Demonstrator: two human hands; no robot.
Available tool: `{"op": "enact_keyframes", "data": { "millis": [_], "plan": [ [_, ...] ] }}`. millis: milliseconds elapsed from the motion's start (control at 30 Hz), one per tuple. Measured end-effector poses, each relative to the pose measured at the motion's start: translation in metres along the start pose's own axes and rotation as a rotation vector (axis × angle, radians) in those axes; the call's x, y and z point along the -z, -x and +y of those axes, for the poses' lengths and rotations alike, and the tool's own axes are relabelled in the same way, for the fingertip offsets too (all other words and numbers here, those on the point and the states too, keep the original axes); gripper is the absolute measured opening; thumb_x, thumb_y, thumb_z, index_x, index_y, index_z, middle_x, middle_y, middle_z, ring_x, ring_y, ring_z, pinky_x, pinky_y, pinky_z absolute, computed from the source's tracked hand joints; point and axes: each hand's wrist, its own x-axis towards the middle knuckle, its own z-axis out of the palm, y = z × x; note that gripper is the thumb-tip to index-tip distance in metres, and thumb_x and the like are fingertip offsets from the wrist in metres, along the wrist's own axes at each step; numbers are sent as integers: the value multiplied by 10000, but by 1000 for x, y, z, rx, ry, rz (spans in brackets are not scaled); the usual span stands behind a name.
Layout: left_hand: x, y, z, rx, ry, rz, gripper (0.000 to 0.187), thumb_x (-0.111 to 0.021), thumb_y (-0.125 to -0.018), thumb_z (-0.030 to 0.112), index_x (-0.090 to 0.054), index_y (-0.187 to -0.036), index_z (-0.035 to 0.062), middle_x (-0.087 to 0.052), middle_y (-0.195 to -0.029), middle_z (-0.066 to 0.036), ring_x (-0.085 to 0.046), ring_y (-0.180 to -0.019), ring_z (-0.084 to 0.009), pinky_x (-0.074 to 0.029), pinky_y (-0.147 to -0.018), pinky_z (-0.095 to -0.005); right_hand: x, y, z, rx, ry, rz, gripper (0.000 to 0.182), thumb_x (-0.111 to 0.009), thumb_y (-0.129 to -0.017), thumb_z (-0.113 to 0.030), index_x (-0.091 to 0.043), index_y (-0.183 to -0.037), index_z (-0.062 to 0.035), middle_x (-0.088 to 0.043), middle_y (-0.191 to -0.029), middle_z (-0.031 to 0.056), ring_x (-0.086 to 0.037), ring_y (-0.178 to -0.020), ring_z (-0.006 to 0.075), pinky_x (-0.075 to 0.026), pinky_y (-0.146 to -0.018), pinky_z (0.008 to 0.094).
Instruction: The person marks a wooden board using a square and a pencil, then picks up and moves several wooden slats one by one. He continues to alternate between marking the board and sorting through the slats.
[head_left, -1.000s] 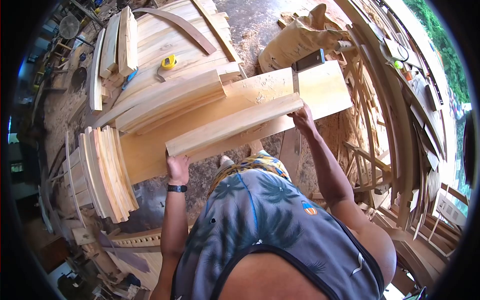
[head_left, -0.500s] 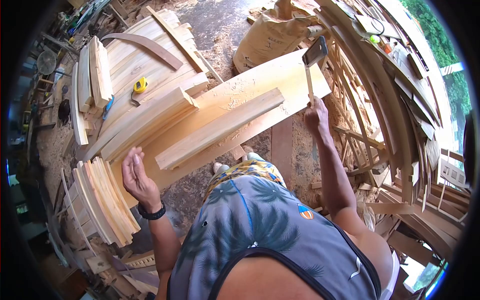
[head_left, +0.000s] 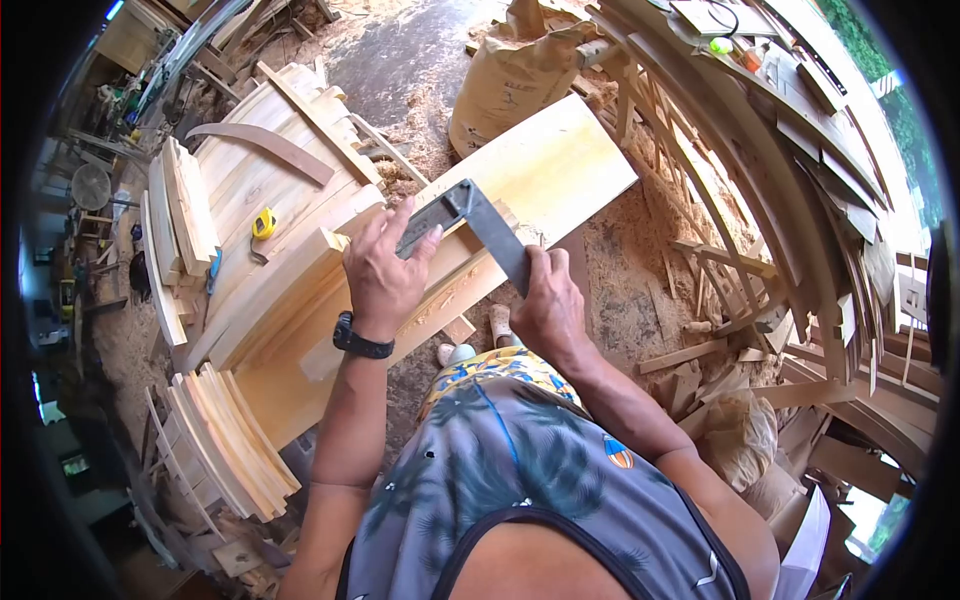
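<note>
Right grip (head_left: 552, 308) clasps and half-open left grip (head_left: 384, 287) touches the square (head_left: 497, 235), which partly hides the beam (head_left: 440, 276).

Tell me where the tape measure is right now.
The tape measure lies on the pale boards in the head view, left of the left hand, just below the curved strip.

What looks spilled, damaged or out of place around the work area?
Sawdust lies spilled across the floor beside the sack, untidy but unsurprising among cut boards. Otherwise nothing stands out: the try square in the right hand and the yellow tape measure show no visible damage.
</note>
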Motion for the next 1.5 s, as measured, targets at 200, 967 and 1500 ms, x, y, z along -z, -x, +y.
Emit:
{"op": "enact_keyframes", "data": {
  "millis": [200,967,1500],
  "plan": [
    [-36,22,-22,13,-226,-28,481,-780,-911,382,-733,-1298,100,-683,-1025,-141,-654,-960,-342,-522,-873,-469,-2,7,10,26,-69,-94,652,-732,-789,-55,-484,-1388,14,-552,-1192,252,-647,-1009,469,-548,-884,519],
    [-47,25,-37,-32,-192,-33,480,-628,-985,537,-701,-1373,264,-643,-1058,-103,-594,-942,-307,-441,-858,-462,23,-84,11,299,-45,-60,281,-577,-923,-130,-747,-1145,-106,-743,-872,220,-731,-783,408,-583,-714,495],
    [-45,24,-34,-22,-207,-53,471,-617,-990,541,-699,-1374,281,-642,-1069,-92,-588,-953,-305,-443,-849,-459,16,-96,7,348,96,-146,270,-581,-935,-131,-760,-1133,-92,-742,-850,207,-732,-758,378,-584,-701,484]
  ]
}}
